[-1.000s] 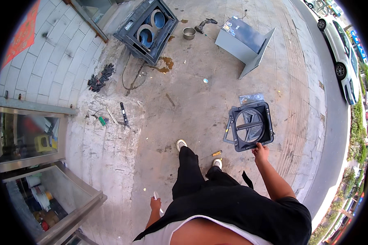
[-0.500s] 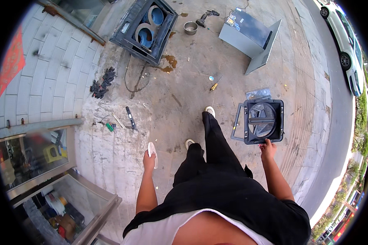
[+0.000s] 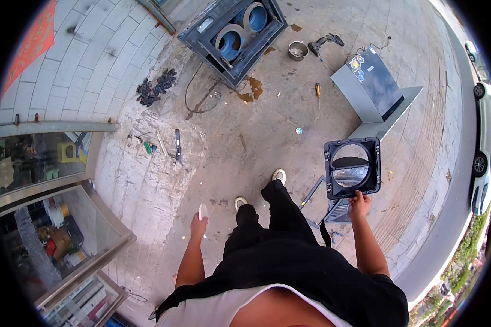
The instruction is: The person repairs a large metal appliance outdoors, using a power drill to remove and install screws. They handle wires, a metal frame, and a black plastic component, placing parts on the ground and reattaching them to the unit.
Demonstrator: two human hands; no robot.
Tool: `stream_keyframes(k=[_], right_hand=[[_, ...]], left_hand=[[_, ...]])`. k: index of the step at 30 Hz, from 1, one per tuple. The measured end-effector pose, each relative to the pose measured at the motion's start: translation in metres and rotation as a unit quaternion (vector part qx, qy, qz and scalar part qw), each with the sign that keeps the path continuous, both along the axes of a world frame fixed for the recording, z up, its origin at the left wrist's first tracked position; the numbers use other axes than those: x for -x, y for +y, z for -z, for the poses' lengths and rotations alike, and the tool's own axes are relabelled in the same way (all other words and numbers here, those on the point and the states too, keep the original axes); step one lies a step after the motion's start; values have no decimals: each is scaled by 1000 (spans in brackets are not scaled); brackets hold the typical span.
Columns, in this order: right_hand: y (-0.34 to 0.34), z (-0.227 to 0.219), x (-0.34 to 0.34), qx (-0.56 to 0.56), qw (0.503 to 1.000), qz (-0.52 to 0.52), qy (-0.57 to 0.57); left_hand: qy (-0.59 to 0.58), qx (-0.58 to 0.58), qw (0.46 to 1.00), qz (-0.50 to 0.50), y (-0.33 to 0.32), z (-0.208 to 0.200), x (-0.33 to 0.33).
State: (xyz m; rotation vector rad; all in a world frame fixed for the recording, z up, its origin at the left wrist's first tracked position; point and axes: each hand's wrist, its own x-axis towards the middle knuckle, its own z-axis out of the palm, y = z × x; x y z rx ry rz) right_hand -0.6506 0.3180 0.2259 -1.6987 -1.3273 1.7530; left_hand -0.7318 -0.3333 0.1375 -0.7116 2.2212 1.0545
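Head view: a black square housing with a round opening was held right of centre in the frame, gripped at its lower edge by the right hand, whose fingers were clenched around the rim. Through the opening a curved, shiny inner part could be seen. The housing was carried above the concrete floor, clear of the ground, just right of the person's dark trousers and white shoes. Below it, partly hidden, a grey metal frame lay on the floor.

At lower centre-left the left hand was raised, its fingers closed on a small white object; what that object was could not be told.

Further out, a grey metal cabinet with a dark glossy top stood in the upper right, its panel folded down to the floor. A screwdriver lay to its left, with a small metal bowl and a power tool above that. At upper centre a large dark unit with two blue round drums rested on the floor, a rusty stain beside it. A black tool and a green-handled one were seen left of centre, near a heap of dark parts. A tiled wall filled the upper left, glass shopfront panes the left edge, and parked cars the right rim.
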Motion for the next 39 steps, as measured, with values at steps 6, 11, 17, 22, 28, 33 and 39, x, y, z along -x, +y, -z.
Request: stream_keyframes(k=[6, 11, 17, 22, 28, 33, 39], right_hand=[[4, 34, -9, 37, 999, -25, -18], [-33, 40, -50, 56, 998, -25, -18], [-110, 30, -142, 55, 997, -45, 15], [-173, 4, -203, 68, 996, -61, 20], [-204, -29, -246, 89, 984, -138, 70], [-159, -10, -302, 87, 967, -202, 125], [-94, -11, -407, 87, 974, -196, 77]], left_hand=[[-31, 76, 997, 8, 7, 2, -76], [-51, 77, 995, -43, -38, -2, -145], [-38, 82, 989, -119, -137, 14, -284], [-95, 106, 978, -151, -198, 2, -423], [-130, 172, 954, -210, -222, 13, -605], [-198, 137, 948, -208, -167, 16, -703], [-179, 150, 961, -150, -75, -12, -802]])
